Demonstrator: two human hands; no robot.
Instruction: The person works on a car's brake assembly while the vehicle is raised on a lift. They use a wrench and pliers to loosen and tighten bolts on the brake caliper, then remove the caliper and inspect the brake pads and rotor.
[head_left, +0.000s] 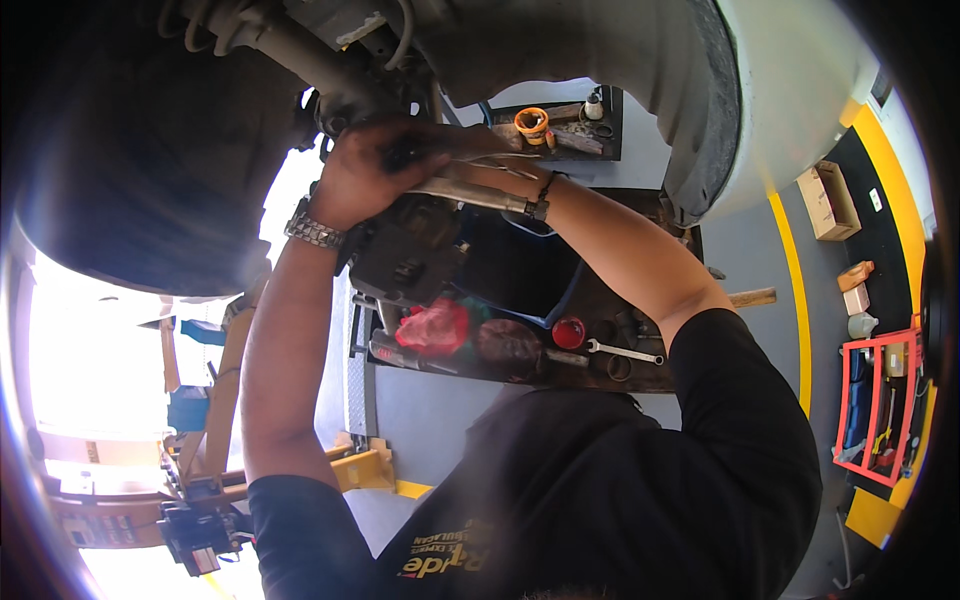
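My left hand (355, 178), with a metal watch (314, 228) at its wrist, is raised to the lower end of a suspension strut (300, 60) under a car. Its fingers are curled closed round something dark that I cannot make out. Coming from the right, my right hand (450, 138) reaches in beside the left one; blur and overlap hide its fingers. Just below the hands, a pale metal rod (470, 193) runs toward my right wrist. A dark, blocky part (405, 250) hangs below the left hand.
A large dark tyre (140, 170) fills the upper left. The wheel-arch liner (570, 45) curves overhead. Below me, a workbench holds a blue-rimmed tray (568, 300), red cloth (435, 326) and combination wrench (625, 351). An orange tub (532, 124) stands farther off; a red rack (878, 400) is at right.
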